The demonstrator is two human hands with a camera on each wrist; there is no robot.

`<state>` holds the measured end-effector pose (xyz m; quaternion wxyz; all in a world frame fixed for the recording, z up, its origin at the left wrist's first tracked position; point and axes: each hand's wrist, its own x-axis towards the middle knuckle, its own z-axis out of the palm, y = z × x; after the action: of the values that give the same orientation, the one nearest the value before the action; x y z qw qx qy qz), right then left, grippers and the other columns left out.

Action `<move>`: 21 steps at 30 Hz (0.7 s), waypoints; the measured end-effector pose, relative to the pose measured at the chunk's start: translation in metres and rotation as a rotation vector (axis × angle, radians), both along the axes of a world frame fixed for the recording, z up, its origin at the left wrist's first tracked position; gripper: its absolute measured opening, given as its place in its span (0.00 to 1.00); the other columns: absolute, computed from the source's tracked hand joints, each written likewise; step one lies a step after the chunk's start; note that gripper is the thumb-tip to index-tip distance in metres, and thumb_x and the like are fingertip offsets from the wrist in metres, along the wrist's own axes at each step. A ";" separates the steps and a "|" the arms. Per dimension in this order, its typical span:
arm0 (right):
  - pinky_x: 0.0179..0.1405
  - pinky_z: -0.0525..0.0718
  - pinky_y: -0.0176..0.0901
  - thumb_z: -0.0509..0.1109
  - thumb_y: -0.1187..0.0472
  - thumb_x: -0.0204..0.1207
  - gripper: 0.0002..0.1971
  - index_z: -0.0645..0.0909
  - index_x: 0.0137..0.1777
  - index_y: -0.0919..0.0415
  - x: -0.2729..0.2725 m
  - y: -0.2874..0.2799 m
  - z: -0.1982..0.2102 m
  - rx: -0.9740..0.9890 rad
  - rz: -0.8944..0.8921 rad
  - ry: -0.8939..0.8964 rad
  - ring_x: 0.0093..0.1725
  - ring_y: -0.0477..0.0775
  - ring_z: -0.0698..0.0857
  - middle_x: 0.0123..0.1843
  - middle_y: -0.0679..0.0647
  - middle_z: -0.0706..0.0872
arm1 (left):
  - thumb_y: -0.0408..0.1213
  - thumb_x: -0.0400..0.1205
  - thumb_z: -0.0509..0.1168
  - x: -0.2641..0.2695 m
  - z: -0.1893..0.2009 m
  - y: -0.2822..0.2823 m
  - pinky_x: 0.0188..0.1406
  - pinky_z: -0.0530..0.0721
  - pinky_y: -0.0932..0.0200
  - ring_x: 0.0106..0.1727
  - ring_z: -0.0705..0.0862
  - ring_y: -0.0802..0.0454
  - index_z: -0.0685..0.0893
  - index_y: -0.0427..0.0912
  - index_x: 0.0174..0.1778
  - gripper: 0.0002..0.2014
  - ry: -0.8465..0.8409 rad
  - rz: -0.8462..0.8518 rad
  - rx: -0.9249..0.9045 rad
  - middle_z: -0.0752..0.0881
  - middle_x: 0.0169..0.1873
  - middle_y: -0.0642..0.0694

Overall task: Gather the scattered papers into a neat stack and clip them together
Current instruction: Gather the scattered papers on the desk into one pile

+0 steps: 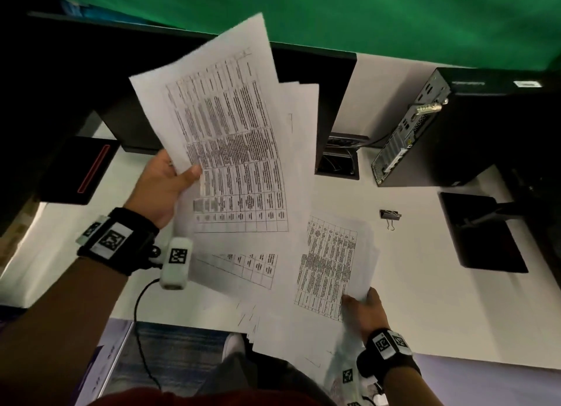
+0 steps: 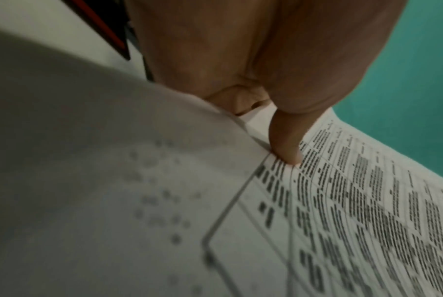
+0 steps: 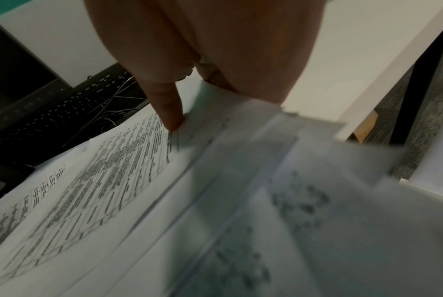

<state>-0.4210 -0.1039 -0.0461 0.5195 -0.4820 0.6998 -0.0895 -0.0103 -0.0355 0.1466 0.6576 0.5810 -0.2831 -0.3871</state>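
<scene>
A fanned sheaf of printed sheets (image 1: 230, 138) was pinched by the left hand (image 1: 162, 187) above the desk (image 1: 425, 299); edges would best be tapped square. A sheet (image 1: 329, 266) at the near edge was gripped by the right hand (image 1: 365, 310). The binder clip (image 1: 390, 217) lay untouched beyond it.

White worktop (image 1: 409, 269); green backdrop (image 1: 364, 17) behind; black monitor (image 1: 306, 71) at rear; black desktop tower (image 1: 425, 138) lying right; black keyboard (image 3: 63, 112); dark carpet floor (image 1: 182, 351) below front edge. Dim lighting.
</scene>
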 end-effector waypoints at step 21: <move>0.33 0.87 0.54 0.71 0.72 0.77 0.11 0.81 0.58 0.64 -0.016 0.002 0.007 -0.026 -0.116 -0.138 0.33 0.60 0.85 0.41 0.69 0.90 | 0.43 0.80 0.68 -0.090 -0.157 -0.015 0.74 0.71 0.41 0.75 0.72 0.43 0.75 0.50 0.74 0.25 -0.815 -0.139 0.919 0.70 0.78 0.46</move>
<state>-0.4373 -0.1016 -0.0395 0.5542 -0.4401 0.6879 -0.1615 -0.1004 -0.0502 -0.0102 0.1523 0.8863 -0.3531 -0.2581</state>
